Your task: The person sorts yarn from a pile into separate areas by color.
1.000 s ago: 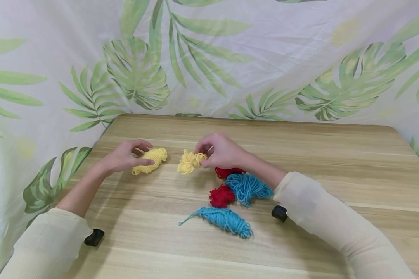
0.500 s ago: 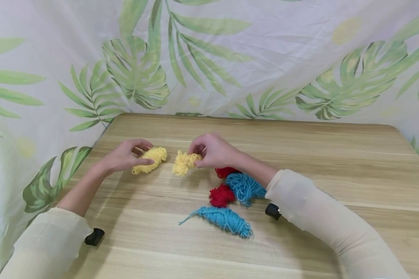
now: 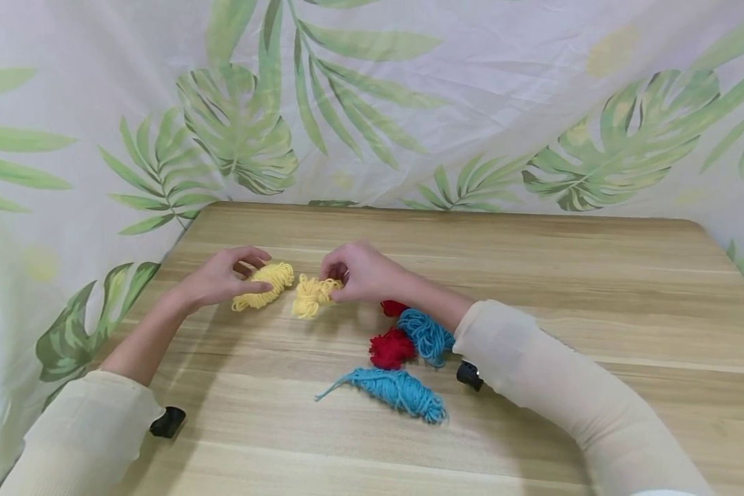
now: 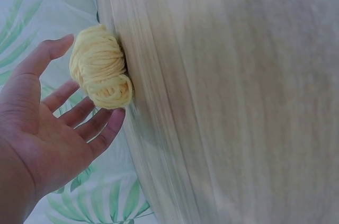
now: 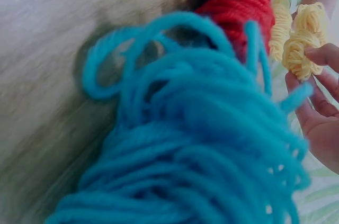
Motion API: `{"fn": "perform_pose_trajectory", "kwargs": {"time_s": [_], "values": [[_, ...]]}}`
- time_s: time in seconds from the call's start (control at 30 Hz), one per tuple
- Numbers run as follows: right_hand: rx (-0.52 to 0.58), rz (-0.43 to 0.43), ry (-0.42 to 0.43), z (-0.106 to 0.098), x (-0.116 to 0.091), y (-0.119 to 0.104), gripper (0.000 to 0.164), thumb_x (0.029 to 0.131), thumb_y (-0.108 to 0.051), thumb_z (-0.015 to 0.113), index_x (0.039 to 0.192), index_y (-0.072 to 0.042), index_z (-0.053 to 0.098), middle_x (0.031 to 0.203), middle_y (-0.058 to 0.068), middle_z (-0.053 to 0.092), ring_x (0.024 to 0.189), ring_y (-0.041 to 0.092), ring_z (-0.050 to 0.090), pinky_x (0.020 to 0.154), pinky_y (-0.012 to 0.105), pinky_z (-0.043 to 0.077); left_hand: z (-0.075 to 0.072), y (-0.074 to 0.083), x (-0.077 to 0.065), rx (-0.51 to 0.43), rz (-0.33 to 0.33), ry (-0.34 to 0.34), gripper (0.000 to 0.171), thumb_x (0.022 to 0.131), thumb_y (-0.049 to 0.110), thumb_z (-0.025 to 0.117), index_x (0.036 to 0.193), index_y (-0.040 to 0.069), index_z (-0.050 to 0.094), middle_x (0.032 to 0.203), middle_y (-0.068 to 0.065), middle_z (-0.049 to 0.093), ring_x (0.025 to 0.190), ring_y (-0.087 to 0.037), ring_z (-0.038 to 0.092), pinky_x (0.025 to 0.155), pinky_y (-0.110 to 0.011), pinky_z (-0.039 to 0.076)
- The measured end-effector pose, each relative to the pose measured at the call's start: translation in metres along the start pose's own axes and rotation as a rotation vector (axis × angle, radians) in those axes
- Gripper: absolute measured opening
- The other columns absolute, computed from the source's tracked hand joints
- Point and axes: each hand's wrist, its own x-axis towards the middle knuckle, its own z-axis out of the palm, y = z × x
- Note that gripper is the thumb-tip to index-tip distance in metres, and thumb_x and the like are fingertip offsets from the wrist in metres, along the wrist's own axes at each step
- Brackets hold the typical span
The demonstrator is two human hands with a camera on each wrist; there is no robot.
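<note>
My right hand point(image 3: 362, 272) pinches a small yellow yarn bundle point(image 3: 310, 296) between thumb and fingers, just above the wooden table. To the left, a longer yellow yarn skein point(image 3: 266, 286) lies on the table. My left hand point(image 3: 223, 279) is at that skein, thumb on the near side and fingers on the far side. In the left wrist view this left hand point(image 4: 53, 123) has its fingers spread loosely beside the yellow skein point(image 4: 100, 68), not closed round it. The right wrist view shows the pinched bundle point(image 5: 302, 46) at my right fingertips.
Right of centre lie a red yarn bundle point(image 3: 392, 348) and a blue skein point(image 3: 426, 334), partly behind my right forearm. Another red bundle point(image 3: 393, 308) peeks out above them. Nearer the front is a blue skein point(image 3: 399, 391) with a loose tail. A leaf-printed cloth hangs behind the table point(image 3: 595, 275).
My right hand has moved left with the small yellow bundle, bringing it close to the other yellow skein. The left hand has stayed at its skein.
</note>
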Motion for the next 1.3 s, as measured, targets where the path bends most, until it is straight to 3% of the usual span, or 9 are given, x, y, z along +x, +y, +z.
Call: {"fn": "perform_pose_trajectory", "kwargs": {"time_s": [0.87,1.3], "values": [[-0.026,0.007,-0.034,0.019,0.025,0.000,0.014,0.085,0.001,0.078,0.098,-0.003,0.076,0.091,0.005,0.073,0.085,0.013,0.064,0.077,0.017,0.050,-0.001,0.003,0.001,-0.009,-0.024,-0.003,0.057,0.095,0.022,0.076,0.140,-0.005,0.054,0.133,-0.030,0.060,0.116,-0.042,0.062,0.088,-0.043,0.054],[-0.006,0.003,-0.030,0.028,0.035,0.000,0.013,0.083,0.004,0.075,0.093,-0.004,0.075,0.086,0.005,0.070,0.079,0.012,0.059,0.070,0.017,0.046,-0.002,0.002,0.002,-0.013,-0.021,-0.001,0.057,0.095,0.021,0.077,0.140,-0.005,0.054,0.133,-0.029,0.061,0.116,-0.041,0.062,0.087,-0.043,0.054]]}}
